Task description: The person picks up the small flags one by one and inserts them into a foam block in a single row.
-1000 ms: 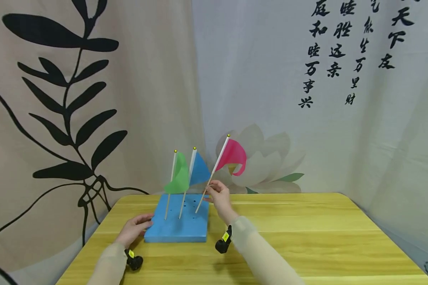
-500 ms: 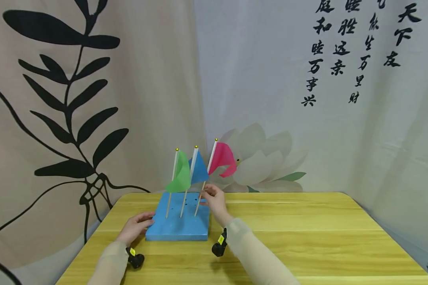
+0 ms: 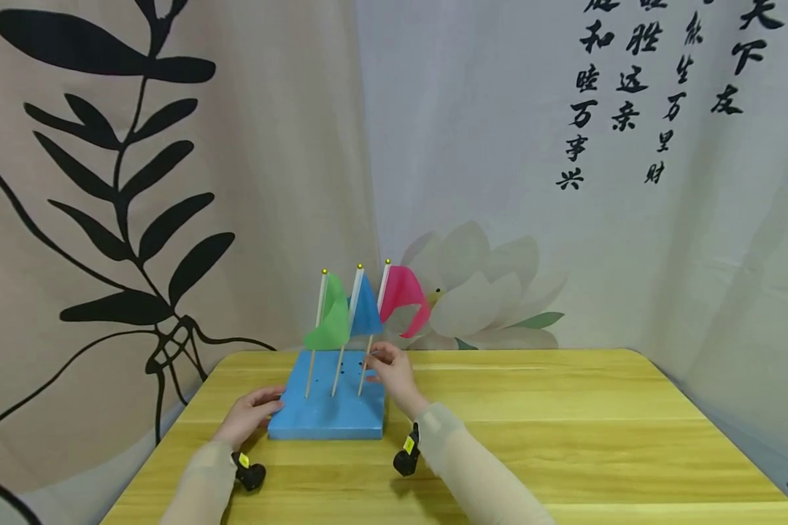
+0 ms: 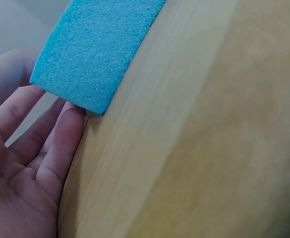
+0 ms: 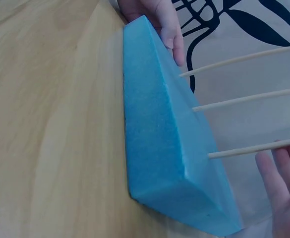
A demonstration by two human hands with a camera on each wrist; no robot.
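Note:
A blue foam block (image 3: 325,425) lies on the table, with thin wooden sticks standing in its top. My left hand (image 3: 246,419) rests against the block's left edge; in the left wrist view its fingers (image 4: 65,130) touch the corner. My right hand (image 3: 397,377) pinches the stick of the pink flag (image 3: 403,292). In the right wrist view this stick (image 5: 246,149) meets the block's top at its lower end. The green flag (image 3: 330,317) and the blue flag (image 3: 365,310) stand to its left, tilted slightly right, each with a gold bead at the tip.
Small holes dot the block's top behind the sticks. The wooden table (image 3: 565,430) stretches to the right. Behind it hangs a pale curtain (image 3: 473,146) with a black plant print, a lotus print and dark written characters.
My right hand has moved left and slightly down with the pink flag, whose stick now stands more upright. The left hand stays at the block's left edge.

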